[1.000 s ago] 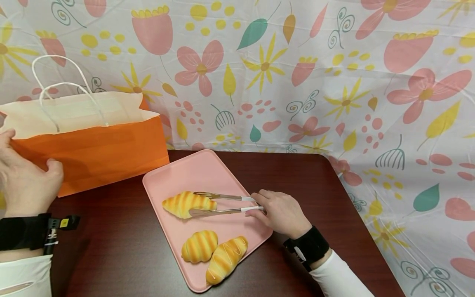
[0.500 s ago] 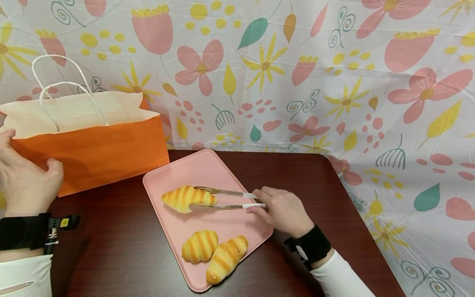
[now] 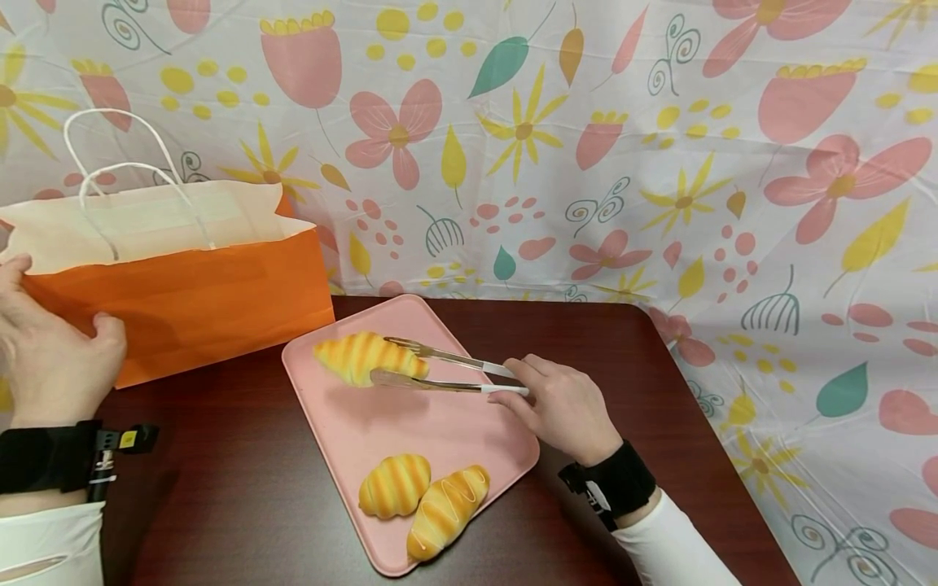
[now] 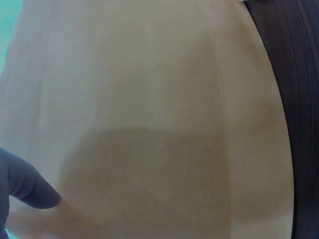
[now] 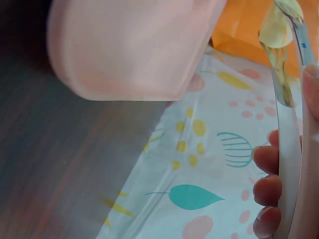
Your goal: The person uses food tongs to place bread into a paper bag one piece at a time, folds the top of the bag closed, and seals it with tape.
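My right hand [image 3: 560,407] holds a pair of metal tongs [image 3: 454,362] by their white handles. Between the tong tips is a striped yellow croissant [image 3: 359,356], raised over the far part of the pink tray [image 3: 410,423], with its shadow below. In the right wrist view, the tongs [image 5: 286,74] reach up to the croissant [image 5: 275,30]. My left hand [image 3: 54,350] rests against the left end of an orange paper bag [image 3: 212,301], thumb on its front. The left wrist view shows that thumb [image 4: 35,186] against the bag [image 4: 149,99]; the other fingers are hidden.
Two more bread rolls, a short striped one [image 3: 396,486] and a longer one with white icing [image 3: 447,513], lie at the tray's near end. The bag's white handles [image 3: 132,167] stand up. A flowered cloth [image 3: 528,146] hangs behind the dark table [image 3: 234,472].
My right hand has moved the tongs and croissant away from me, up off the tray's surface toward its far end. The left hand and bag have stayed in place.
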Tool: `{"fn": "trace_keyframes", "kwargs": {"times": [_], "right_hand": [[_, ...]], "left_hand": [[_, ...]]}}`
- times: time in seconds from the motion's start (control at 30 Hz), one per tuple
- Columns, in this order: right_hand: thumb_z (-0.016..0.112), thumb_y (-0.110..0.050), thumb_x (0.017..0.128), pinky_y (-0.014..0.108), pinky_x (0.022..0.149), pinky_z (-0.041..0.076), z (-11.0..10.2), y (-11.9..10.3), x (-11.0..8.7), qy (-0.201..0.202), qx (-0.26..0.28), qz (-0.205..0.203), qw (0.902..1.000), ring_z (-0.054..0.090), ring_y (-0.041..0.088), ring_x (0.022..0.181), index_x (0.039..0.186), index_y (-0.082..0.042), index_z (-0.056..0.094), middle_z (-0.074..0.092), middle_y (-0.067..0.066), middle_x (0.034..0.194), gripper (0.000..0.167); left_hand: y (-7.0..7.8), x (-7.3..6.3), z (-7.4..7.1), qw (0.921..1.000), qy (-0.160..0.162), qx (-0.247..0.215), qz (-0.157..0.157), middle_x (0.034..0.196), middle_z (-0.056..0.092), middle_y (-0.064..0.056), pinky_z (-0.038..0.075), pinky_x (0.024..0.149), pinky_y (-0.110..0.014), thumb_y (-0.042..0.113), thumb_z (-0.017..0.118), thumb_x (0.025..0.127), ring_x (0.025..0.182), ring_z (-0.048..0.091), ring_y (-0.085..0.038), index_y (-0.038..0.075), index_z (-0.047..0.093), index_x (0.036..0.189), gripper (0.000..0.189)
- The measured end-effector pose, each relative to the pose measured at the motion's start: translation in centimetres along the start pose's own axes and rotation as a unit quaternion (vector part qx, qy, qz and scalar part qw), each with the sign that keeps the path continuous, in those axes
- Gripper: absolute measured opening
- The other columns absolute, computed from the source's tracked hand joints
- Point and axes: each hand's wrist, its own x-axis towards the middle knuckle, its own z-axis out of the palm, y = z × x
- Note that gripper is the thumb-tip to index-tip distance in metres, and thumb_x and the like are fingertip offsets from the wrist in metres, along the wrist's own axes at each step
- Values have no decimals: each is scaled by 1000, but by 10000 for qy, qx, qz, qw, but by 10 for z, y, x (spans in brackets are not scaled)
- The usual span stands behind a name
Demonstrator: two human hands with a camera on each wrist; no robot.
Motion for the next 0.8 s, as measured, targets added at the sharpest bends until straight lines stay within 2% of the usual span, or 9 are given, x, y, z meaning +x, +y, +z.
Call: {"fn": "trace_keyframes", "kwargs": {"times": [0.2, 0.47, 0.7, 0.8], "right_hand": [[89, -47, 92, 38, 58, 54, -4, 3, 6, 318, -12, -10, 9995, 59, 13, 65, 123, -11, 80, 70, 1, 95, 48], [88, -47, 92, 39, 54, 53, -17, 7, 19, 555, -37, 41, 9984, 62, 13, 62, 125, -9, 79, 64, 1, 86, 51], [81, -53, 99, 39, 51, 50, -29, 7, 37, 924, 111, 6, 9957, 59, 11, 59, 125, -9, 79, 62, -1, 83, 50], [74, -61, 102, 40, 52, 51, -35, 6, 45, 992, 161, 51, 9949, 60, 12, 60, 125, -10, 79, 65, 0, 87, 56]], "left_hand": [[-5, 3, 2, 10000, 19, 4, 71, 175, 6, -22, 5, 133, -50, 20, 49, 101, 161, 7, -39, 21, 14, 173, 80], [7, -3, -3, 10000, 0, -59, 66, 174, 6, -24, 5, 133, -50, 18, 49, 101, 160, 6, -40, 18, 13, 172, 80], [5, -2, -3, 9999, 18, -58, 134, 174, 6, -24, 6, 133, -51, 17, 49, 100, 160, 7, -40, 18, 13, 172, 80], [4, -1, -3, 9998, 36, -70, 183, 174, 7, -25, 6, 133, -52, 16, 49, 100, 160, 7, -41, 17, 14, 172, 80]]}}
